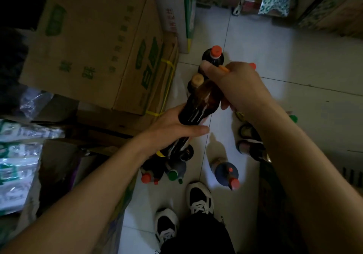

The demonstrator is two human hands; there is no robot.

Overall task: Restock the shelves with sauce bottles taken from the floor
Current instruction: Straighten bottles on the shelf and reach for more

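I hold a dark brown sauce bottle (198, 104) with a tan cap above the floor, tilted away from me. My left hand (172, 129) wraps its lower body. My right hand (233, 88) grips its shoulder and also covers an orange-capped bottle behind it. A dark bottle with an orange cap (214, 56) stands on the tiles just beyond. More bottles stand below my hands: a red-capped one (146, 178), a green-capped one (173, 175) and a blue-labelled one (227, 173).
Large cardboard boxes (94, 47) are stacked on the left, with plastic-wrapped packs (17, 155) beside them. More boxes and goods (332, 6) line the far right. My shoes (200, 198) stand on the white tiled floor (294, 61). Bottles (251, 145) also sit under my right forearm.
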